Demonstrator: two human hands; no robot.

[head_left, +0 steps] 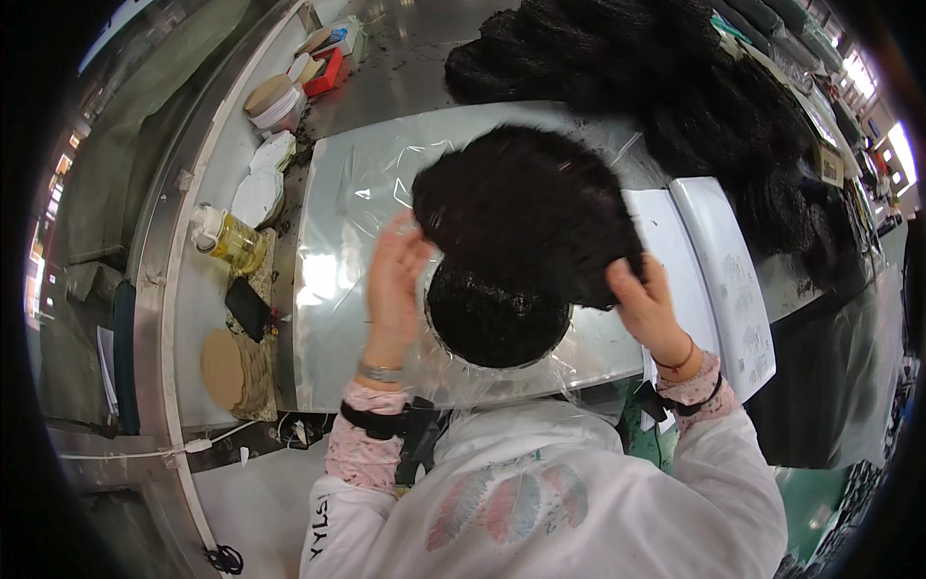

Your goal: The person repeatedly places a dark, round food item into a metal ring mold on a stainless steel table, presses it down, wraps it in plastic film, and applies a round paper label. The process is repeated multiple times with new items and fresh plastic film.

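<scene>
My right hand (638,294) grips the lower right edge of a ragged black fibrous sheet (523,198), raised and tilted above a dark glossy round mass (494,328) in a shallow round form lined with clear film. My left hand (395,265) is at the sheet's left edge, fingers loosely bent and slightly apart, the tips at or just beside it; whether they touch is unclear. The round form rests on a pale board (347,347) covered in shiny clear plastic. The sheet hides the back of the round mass.
Dark fibrous heaps (579,58) lie at the back right. Plastic-covered white paper (723,289) lies right of the board. Along the left ledge are a yellow bottle (236,246), round pale discs (224,372), a black flat object (249,307), tubs (273,106) and a red box (323,77).
</scene>
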